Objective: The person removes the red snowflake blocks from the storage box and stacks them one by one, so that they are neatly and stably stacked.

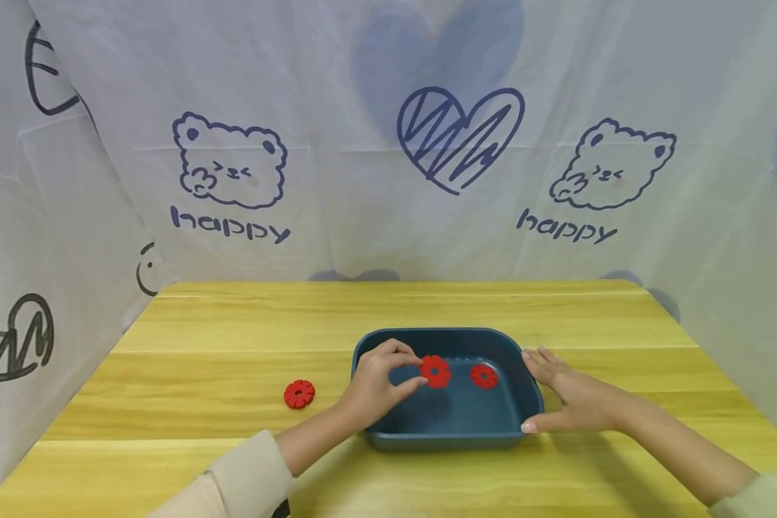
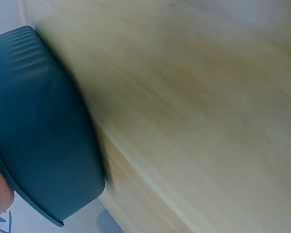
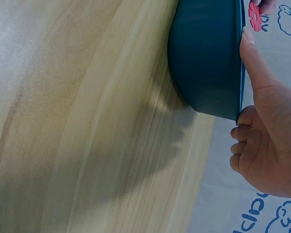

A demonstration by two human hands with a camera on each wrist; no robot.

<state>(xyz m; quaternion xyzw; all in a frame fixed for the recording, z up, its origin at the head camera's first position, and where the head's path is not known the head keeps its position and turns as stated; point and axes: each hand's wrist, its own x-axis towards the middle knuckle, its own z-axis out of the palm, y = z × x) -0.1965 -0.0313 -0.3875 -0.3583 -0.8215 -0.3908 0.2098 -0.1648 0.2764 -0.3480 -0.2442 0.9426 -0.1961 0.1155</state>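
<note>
In the head view my left hand (image 1: 377, 385) pinches a red notched snowflake disc (image 1: 435, 371) between thumb and fingertips, above a dark blue plastic bin (image 1: 453, 442). Another red disc (image 1: 484, 376) lies inside the bin, toward its right side. My right hand (image 1: 573, 396) holds the bin's right end, thumb at the near corner and fingers at the far corner. From the right wrist, the held disc (image 3: 254, 17) shows just past the bin's rim, and the right thumb (image 3: 254, 60) lies along that rim. The left wrist view shows mostly the bin's outer wall (image 2: 43, 126).
One more red piece (image 1: 299, 393), thick enough that it may be stacked discs, lies on the wood-grain table (image 1: 188, 403) left of the bin. A white cloth (image 1: 337, 216) printed with hearts and bears hangs behind and at the sides.
</note>
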